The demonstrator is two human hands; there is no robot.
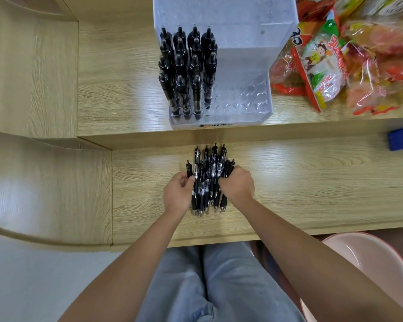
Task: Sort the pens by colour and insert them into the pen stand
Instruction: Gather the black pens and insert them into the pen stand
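A pile of several black pens point(207, 180) lies on the lower wooden desk point(300, 182), tips towards me. My left hand point(178, 191) grips the pile's left side, its fingers curled round a pen. My right hand point(237, 183) grips pens on the pile's right side. On the raised shelf behind stands a clear tiered pen stand point(242, 101). Its left columns hold several upright black pens point(187, 73). The holes on its right side are unfilled.
Bags of snacks point(335, 59) in orange and red wrappers lie to the right of the stand. A blue object point(401, 140) sits at the desk's right edge. A pink plastic stool point(370, 263) stands at lower right. My legs in light jeans are under the desk.
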